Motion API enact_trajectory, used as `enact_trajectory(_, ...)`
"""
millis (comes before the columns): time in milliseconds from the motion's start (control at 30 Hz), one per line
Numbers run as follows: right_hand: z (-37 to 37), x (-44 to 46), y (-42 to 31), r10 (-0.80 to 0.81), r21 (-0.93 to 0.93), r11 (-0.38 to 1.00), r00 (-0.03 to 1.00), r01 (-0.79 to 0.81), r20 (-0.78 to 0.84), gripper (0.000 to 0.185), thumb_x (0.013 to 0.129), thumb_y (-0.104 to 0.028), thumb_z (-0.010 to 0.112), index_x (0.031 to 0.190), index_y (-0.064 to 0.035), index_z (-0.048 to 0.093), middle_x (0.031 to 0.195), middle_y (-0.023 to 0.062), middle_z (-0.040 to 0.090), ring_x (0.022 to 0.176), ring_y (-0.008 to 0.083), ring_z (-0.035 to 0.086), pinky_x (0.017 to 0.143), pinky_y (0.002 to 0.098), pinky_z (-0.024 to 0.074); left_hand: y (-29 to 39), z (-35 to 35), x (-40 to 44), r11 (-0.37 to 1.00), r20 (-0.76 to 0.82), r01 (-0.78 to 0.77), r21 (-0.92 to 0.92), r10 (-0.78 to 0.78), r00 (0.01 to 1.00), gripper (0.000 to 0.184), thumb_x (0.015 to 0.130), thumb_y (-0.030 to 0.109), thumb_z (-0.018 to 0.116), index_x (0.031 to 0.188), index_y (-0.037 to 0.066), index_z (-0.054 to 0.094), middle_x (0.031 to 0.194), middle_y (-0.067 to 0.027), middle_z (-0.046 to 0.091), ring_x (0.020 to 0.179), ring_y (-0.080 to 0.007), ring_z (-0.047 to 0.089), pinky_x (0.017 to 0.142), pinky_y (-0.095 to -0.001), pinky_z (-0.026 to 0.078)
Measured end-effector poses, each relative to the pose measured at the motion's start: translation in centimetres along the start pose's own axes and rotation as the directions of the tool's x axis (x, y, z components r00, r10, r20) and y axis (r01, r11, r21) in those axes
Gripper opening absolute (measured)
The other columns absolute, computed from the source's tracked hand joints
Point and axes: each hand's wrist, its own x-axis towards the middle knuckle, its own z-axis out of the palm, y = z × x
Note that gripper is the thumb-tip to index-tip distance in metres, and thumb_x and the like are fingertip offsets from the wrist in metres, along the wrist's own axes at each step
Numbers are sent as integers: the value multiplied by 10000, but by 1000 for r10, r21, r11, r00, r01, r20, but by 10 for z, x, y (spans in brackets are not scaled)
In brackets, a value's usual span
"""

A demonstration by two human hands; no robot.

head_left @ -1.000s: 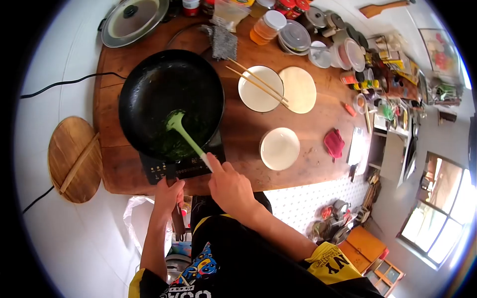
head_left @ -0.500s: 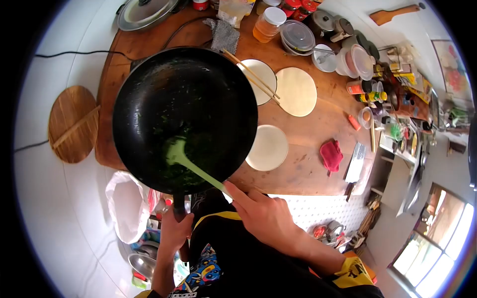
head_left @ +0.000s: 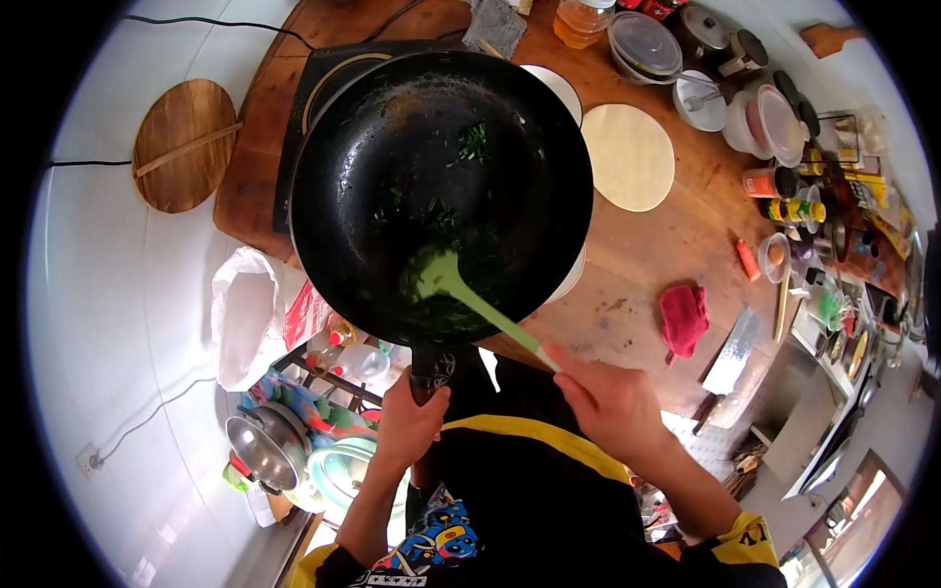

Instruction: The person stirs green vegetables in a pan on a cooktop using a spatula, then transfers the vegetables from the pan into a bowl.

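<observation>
My left hand (head_left: 411, 419) is closed around the handle of a large black wok (head_left: 392, 167), which is held up over the table edge and partly covers a black cooktop (head_left: 294, 147). In my right hand (head_left: 610, 400) is a green spatula (head_left: 490, 312), its head down inside the near part of the wok. Chopped dark green leaves (head_left: 471, 143) lie scattered on the wok's inner surface, with more around the spatula head. The spatula head is slightly blurred.
On the wooden table (head_left: 627, 265) are a pale round board (head_left: 628, 157), a red cloth (head_left: 683, 319) and a cleaver (head_left: 733, 353). Jars and lidded bowls (head_left: 645, 45) line the far side. A wooden lid (head_left: 184, 145) is at the left, above a white bag (head_left: 245, 318).
The wok has shifted right in view, uncovering part of the cooktop and covering more of the plates. The spatula stays low in the wok, while some leaves now show higher on its surface.
</observation>
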Motion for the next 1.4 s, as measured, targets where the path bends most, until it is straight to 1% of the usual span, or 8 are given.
enact_trajectory(133, 3, 43, 13, -115, 95, 986, 973, 136, -200, 439, 871, -118, 660, 1304, -129, 593, 765, 115, 653, 565, 294, 611, 503, 376, 487, -10, 15, -5, 999, -22, -6, -43, 5, 1000, 167, 879, 110, 632, 904, -11, 520, 597, -24, 543, 451, -88, 501, 414, -247, 411)
enact_trajectory(233, 16, 51, 21, -249, -311, 929, 961, 202, -121, 522, 844, -96, 665, 1347, -194, 566, 622, 69, 514, 484, 250, 558, 436, 350, 464, -8, 21, -8, 999, -34, -28, 19, 28, 999, 166, 877, 111, 634, 901, -9, 522, 601, -25, 546, 456, -84, 504, 420, -250, 411)
enact_trajectory(367, -2, -10, 37, -137, -347, 927, 990, 144, 43, 533, 836, -93, 666, 1349, -194, 561, 606, 70, 505, 467, 244, 542, 421, 349, 450, -14, 23, -7, 1000, -45, -19, -2, 19, 999, 157, 873, 108, 636, 911, -4, 533, 615, -32, 565, 465, -91, 520, 434, -258, 413)
enact_trajectory(467, -24, -10, 37, -54, -233, 970, 995, 71, 79, 514, 876, -96, 630, 1373, -181, 532, 658, 103, 580, 489, 290, 570, 447, 377, 461, -22, 28, -3, 999, -54, -16, -27, 14, 998, 155, 868, 107, 641, 934, 0, 550, 623, -30, 579, 477, -100, 532, 446, -264, 415)
enact_trajectory(533, -27, 26, 33, -116, -47, 993, 975, 109, -191, 471, 921, -105, 587, 1384, -150, 511, 705, 143, 618, 535, 343, 592, 484, 395, 469, -24, 29, -3, 998, -126, -34, 49, 40, 991, 159, 863, 111, 649, 936, 3, 557, 625, -28, 582, 491, -100, 541, 459, -269, 422)
enact_trajectory(1000, -4, 2, 16, 393, 271, 891, 918, -365, -56, 449, 891, -102, 659, 1318, -45, 532, 966, 256, 650, 809, 427, 642, 675, 422, 519, -26, 20, 7, 982, -242, -103, 159, 140, 960, 200, 852, 117, 642, 969, -24, 560, 632, -78, 620, 503, -126, 567, 492, -286, 445)
enact_trajectory(1267, 37, 4, 37, -174, 120, 977, 984, 178, -45, 439, 862, -59, 669, 1292, -108, 594, 751, 139, 598, 630, 313, 604, 575, 382, 494, -17, 19, 19, 921, -231, -160, 355, 252, 940, 255, 834, 160, 653, 934, -51, 552, 633, -119, 628, 558, -191, 599, 565, -335, 472)
enact_trajectory(1400, 36, -10, 80, -123, 46, 991, 992, 123, -8, 438, 855, -68, 678, 1284, -123, 606, 721, 129, 578, 620, 316, 597, 561, 389, 493, -23, 9, 25, 925, -241, -162, 345, 254, 937, 242, 827, 168, 659, 882, -38, 543, 625, -118, 618, 549, -184, 584, 570, -338, 462)
